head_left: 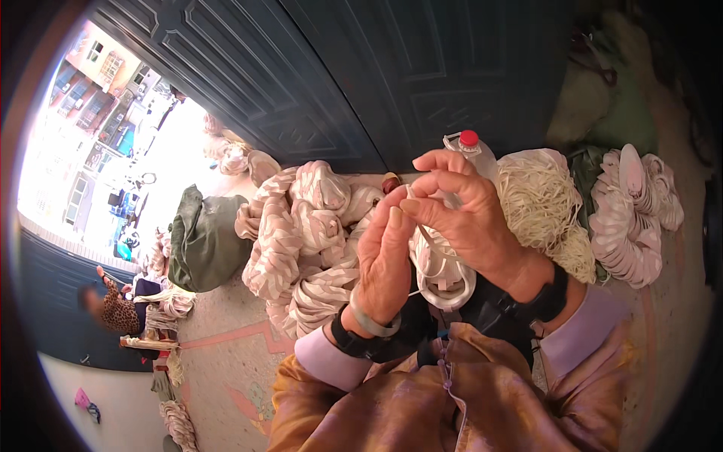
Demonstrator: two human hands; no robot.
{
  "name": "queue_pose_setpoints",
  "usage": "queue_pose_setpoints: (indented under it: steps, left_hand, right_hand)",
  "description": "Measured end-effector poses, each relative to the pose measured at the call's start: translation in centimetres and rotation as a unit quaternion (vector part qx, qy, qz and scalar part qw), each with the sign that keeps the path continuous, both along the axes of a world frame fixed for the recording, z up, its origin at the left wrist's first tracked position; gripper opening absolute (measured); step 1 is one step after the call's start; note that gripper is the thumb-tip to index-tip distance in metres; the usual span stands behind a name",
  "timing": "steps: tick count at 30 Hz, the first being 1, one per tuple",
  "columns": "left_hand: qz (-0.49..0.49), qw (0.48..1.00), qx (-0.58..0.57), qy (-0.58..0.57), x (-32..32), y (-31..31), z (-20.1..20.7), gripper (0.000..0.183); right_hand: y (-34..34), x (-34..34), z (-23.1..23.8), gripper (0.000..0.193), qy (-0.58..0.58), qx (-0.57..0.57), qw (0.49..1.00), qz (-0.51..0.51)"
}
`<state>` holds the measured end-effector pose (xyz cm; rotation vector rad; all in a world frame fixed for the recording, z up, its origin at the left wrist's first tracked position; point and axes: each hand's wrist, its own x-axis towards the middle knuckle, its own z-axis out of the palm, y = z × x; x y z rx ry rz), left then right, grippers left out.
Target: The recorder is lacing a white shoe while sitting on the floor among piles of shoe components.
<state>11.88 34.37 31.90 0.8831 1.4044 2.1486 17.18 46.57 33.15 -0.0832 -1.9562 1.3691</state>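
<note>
My left hand (382, 260) and my right hand (474, 218) meet in front of my chest, with thumbs and fingers pinched together. Between the fingertips runs a thin pale strip (428, 236), its lower part trailing down below the hands. What exactly the left fingertips grip is partly covered by the fingers. Right under the hands lies a white, rounded item with a thick rim (446, 292), half hidden by them. A heap of pink-and-white banded coils (305, 233) lies just left of my left hand.
Loose pale strips (538, 200) form a pile at the right, beside more pink-and-white coils (629, 226). A clear jug with a red cap (468, 140) stands behind my right hand. At left are a green sack (207, 237) and, farther off, a person in leopard print (120, 310).
</note>
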Motion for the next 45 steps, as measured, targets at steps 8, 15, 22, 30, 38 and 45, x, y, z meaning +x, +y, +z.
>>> queue_pose_setpoints:
  steps: [8,15,22,30,38,45]
  left_hand:
    - [-0.117,0.980,-0.064,-0.145,0.0,0.3,-1.4,0.029]
    - [-0.156,0.961,-0.108,-0.199,0.0,-0.6,-2.0,0.027]
    - [-0.210,0.966,-0.141,-0.058,0.7,-3.2,-2.0,0.029]
    - [-0.433,0.888,-0.060,0.139,0.3,-6.3,0.2,0.017]
    - [-0.566,0.809,0.041,0.151,4.3,-6.4,3.0,0.023]
    - [-0.612,0.764,0.063,0.196,6.5,-6.9,4.9,0.025]
  right_hand:
    - [-0.9,0.6,-3.2,0.008,0.046,-0.384,0.912,0.134]
    - [-0.5,1.4,-4.7,0.009,-0.011,-0.431,0.890,0.148]
    - [-0.8,2.4,-4.1,0.004,-0.076,-0.342,0.916,0.196]
    - [0.1,2.7,-5.2,0.016,-0.059,-0.294,0.916,0.268]
    - [3.4,0.5,-16.6,0.014,-0.188,0.272,0.943,-0.036]
    - [1.5,-1.8,-16.5,0.007,-0.198,0.456,0.868,-0.003]
